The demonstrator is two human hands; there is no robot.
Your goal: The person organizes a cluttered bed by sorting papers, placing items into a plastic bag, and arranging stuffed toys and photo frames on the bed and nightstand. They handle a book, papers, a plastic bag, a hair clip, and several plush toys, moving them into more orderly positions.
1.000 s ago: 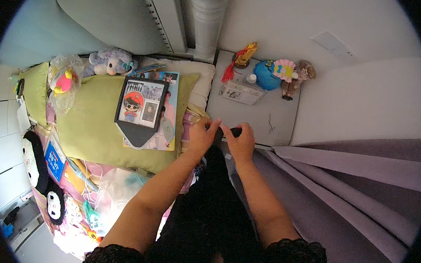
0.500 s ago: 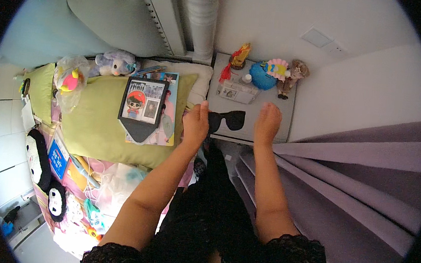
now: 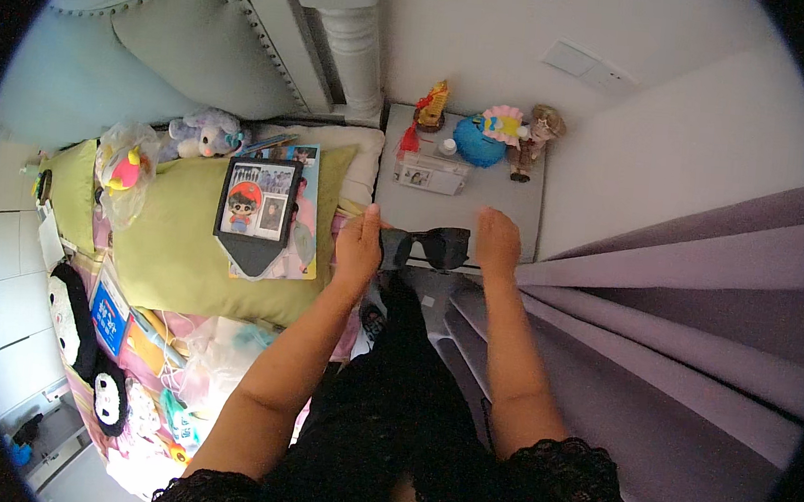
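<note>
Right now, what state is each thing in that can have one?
Sunglasses: held up, lenses showing; arm fold unclear.
Left hand: closed on sunglasses' left end.
Right hand: curled beside their right end; contact unclear.
Black-edged case: lying picture side up.
Green pillow: lying flat beneath the case.
Purple-grey curtain: gathered in folds.
Clear plastic bag: crumpled.

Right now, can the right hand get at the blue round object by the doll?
Probably yes: nothing appears to stand between the right hand and the blue round object; the clear box sits off to the left. The hand is beside the sunglasses, though; whether it grips them is unclear.
</note>
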